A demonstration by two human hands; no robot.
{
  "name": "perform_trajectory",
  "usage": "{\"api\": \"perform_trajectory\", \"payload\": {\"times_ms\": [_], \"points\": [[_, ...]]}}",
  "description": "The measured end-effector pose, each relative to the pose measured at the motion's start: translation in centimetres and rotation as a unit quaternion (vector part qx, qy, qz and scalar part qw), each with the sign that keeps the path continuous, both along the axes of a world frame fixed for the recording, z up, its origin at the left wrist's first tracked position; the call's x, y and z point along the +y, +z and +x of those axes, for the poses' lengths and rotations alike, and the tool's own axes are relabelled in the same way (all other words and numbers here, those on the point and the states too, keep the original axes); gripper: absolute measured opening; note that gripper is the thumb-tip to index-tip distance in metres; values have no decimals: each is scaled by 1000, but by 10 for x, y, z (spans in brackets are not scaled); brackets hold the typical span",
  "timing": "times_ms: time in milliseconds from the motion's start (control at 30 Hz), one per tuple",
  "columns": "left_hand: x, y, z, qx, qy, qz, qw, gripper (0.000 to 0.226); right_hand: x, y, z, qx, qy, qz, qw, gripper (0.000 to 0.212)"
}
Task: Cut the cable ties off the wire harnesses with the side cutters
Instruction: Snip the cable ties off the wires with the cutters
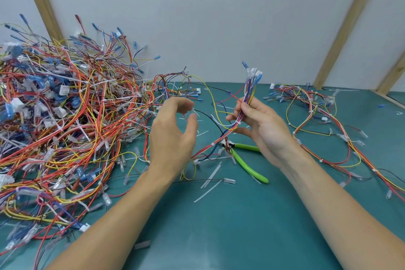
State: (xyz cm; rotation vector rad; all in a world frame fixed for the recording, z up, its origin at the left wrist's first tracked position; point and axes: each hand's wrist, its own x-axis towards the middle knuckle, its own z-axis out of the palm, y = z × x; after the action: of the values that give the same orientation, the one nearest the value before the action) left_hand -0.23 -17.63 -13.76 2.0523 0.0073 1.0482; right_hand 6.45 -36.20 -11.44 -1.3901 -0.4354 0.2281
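Note:
My right hand (262,126) grips a wire harness (249,91) and holds it upright above the table, its blue and white connectors at the top. A white cable tie (238,123) wraps the bundle just below my fingers. The harness trails down to the left, over the side cutters (247,161) with green handles, which lie on the table below my right hand. My left hand (175,133) hovers to the left of the harness with loosely curled fingers and holds nothing that I can see.
A big tangled pile of harnesses (65,120) fills the left side of the green table (219,226). A smaller group of harnesses (317,116) lies at the right. Cut white tie pieces (210,178) are scattered in the middle. A wall rises behind.

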Motion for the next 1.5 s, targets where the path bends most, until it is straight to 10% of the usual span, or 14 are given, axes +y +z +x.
{"api": "perform_trajectory", "payload": {"times_ms": [800,1000,1500], "points": [[13,-7,8,123,2,-61,991,69,-19,8,10,219,78,272,934,19],[8,-9,7,170,-123,1,978,29,-22,10,10,251,68,294,920,18],[12,4,2,249,-439,-251,826,30,-24,-8,32,285,-133,274,909,28]]}}
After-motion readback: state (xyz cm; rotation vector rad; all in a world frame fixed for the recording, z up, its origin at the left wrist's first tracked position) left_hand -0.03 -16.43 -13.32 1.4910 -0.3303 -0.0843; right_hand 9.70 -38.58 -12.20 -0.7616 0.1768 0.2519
